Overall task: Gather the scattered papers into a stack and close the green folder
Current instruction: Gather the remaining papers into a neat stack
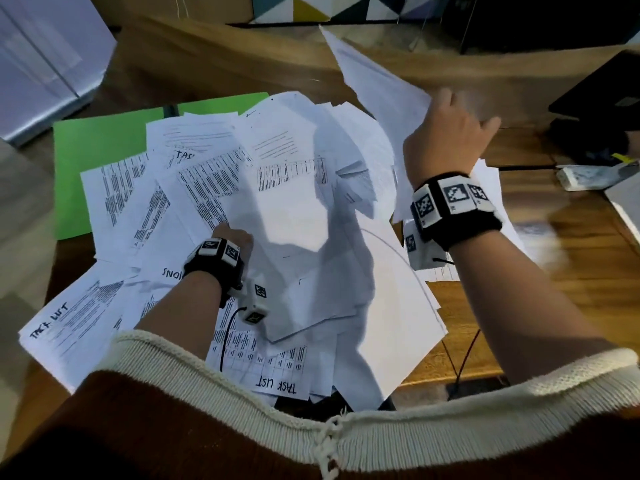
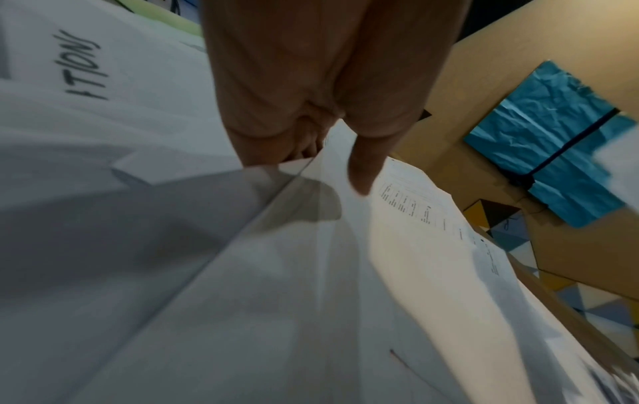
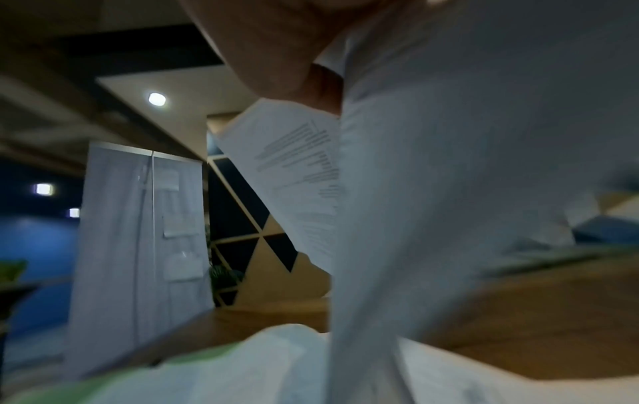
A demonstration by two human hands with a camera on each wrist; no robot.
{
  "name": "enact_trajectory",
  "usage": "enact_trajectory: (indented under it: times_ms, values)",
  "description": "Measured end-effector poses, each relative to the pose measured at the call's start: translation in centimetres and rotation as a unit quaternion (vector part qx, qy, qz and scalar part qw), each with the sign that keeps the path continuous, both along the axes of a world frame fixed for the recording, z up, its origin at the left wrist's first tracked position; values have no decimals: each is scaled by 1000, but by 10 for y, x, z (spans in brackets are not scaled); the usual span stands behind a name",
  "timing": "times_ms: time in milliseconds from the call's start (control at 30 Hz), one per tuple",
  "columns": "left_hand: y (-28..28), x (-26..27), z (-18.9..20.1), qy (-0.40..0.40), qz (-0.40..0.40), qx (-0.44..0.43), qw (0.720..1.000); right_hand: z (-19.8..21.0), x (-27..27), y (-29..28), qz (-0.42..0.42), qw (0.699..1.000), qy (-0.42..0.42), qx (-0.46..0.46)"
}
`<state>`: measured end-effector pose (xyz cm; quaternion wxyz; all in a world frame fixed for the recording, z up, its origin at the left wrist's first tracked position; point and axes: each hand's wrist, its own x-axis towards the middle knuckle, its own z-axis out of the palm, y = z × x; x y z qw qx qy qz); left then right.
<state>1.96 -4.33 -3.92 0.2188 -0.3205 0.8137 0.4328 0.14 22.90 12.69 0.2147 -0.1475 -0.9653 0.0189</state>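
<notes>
Several white printed papers [image 1: 277, 188] lie in a loose heap on the wooden desk. An open green folder [image 1: 90, 150] lies flat under the heap's far left side. My left hand [image 1: 233, 235] is tucked into the middle of the heap and pinches the edge of a sheaf of sheets [image 2: 311, 273], thumb on top. My right hand [image 1: 450, 129] is raised at the right and grips a few sheets [image 1: 377, 74], holding them up above the desk. In the right wrist view those lifted sheets [image 3: 466, 164] hang down in front of the camera.
A black laptop [image 1: 602, 98] and a white power strip [image 1: 588, 174] sit at the desk's right edge. A grey-white cabinet [image 1: 45, 64] stands at the far left. Bare wood [image 1: 571, 271] shows to the right of the heap. A dark cable [image 1: 464, 355] hangs near the front edge.
</notes>
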Motion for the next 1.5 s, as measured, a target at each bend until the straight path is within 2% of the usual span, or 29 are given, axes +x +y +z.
enact_trajectory:
  times_ms: [100, 200, 333, 433, 500, 567, 633, 700, 733, 833, 867, 900, 967, 1000, 1033, 1067, 1133, 1200, 1267, 1333, 1400, 1467, 1500]
  values:
    - [-1, -2, 2, -10, 58, 75, 995, 10, -1, -10, -3, 992, 4, -123]
    - [-11, -5, -9, -23, 130, 172, 976, -6, -12, -14, -26, 955, -74, -284]
    - [-17, -8, -14, -24, 208, 301, 930, -74, -14, -19, 2, 921, -274, -278]
    - [-12, -9, -9, -21, 189, 337, 922, -134, 2, -30, 30, 876, -402, -265]
    - [-7, -9, -5, -8, 185, 327, 927, -161, 15, -39, 43, 854, -443, -268]
    - [-5, -12, -10, -9, 142, 253, 957, -173, 24, -47, 43, 846, -471, -246]
    - [-4, -14, -15, -16, 65, 147, 987, -175, 27, -53, 38, 844, -480, -236]
    - [1, -16, -12, 25, 2, 74, 997, -177, 21, -50, 30, 854, -460, -242]
    - [6, -14, -5, 57, -12, 79, 995, -175, 18, -47, 26, 861, -441, -250]
    - [11, -11, 12, 137, -20, 174, 975, -171, 7, -27, 28, 875, -383, -293]
    - [11, -9, 20, 153, -31, 192, 969, -167, 3, -19, 13, 865, -359, -352]
    - [9, -11, 23, 166, -38, 210, 963, -163, 0, -11, -5, 841, -323, -435]
    - [4, -12, 33, 184, -39, 251, 949, -153, -3, -3, -23, 756, -284, -589]
    - [4, -13, 41, 194, -41, 261, 945, -150, -5, -2, -19, 730, -271, -627]
    - [5, -15, 48, 209, -48, 257, 942, -144, -6, -2, -15, 718, -252, -649]
    - [6, -17, 55, 228, -56, 237, 943, -138, -8, -5, -7, 717, -222, -661]
    - [14, -22, 72, 290, -67, 161, 941, -117, -10, -13, 19, 750, -125, -649]
    - [28, -25, 93, 372, -68, 59, 924, -89, -13, -21, 54, 779, -34, -624]
    - [42, -25, 116, 430, -52, -8, 901, -62, -15, -27, 91, 789, 41, -606]
    - [55, -23, 136, 469, -32, -40, 882, -42, -15, -31, 124, 786, 97, -598]
    - [64, -17, 148, 501, -1, -39, 864, -33, -14, -32, 153, 766, 126, -612]
    - [69, -7, 149, 509, 23, -21, 860, -33, -8, -30, 178, 742, 142, -631]
    - [70, -3, 145, 496, 29, -6, 868, -37, -6, -27, 182, 732, 138, -642]
